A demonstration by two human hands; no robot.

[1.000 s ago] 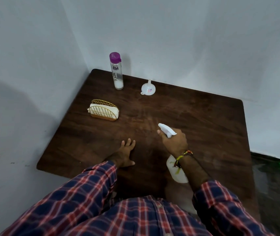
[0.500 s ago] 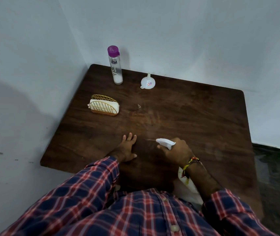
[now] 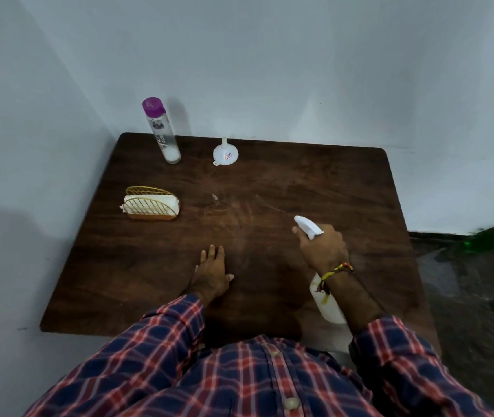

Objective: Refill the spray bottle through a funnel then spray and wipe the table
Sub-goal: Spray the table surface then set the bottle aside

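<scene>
In the lower right of the frame the right hand (image 3: pixel 323 251) grips the white spray bottle (image 3: pixel 328 305) around its neck, fingers curled at the trigger; the white nozzle (image 3: pixel 308 225) sticks out above the knuckles and points toward the upper left, and the bottle's pale body hangs below the wrist, partly hidden by the forearm. A thin streak shows in the air just off the nozzle. The left hand (image 3: pixel 212 273) lies flat on the dark wooden surface (image 3: pixel 314 182) at lower centre, fingers straight and close together, holding nothing, well apart from the right hand. A few wet specks (image 3: pixel 215 198) glint on the wood near mid-frame. At the upper centre, near the far edge, the white funnel (image 3: pixel 225 152) stands upside down, spout up. To its left, a tall clear bottle with a purple cap (image 3: pixel 161 130) stands upright. At centre left, a gold wire holder (image 3: pixel 150 203) sits on the wood with a white folded cloth (image 3: pixel 167 202) inside it.
</scene>
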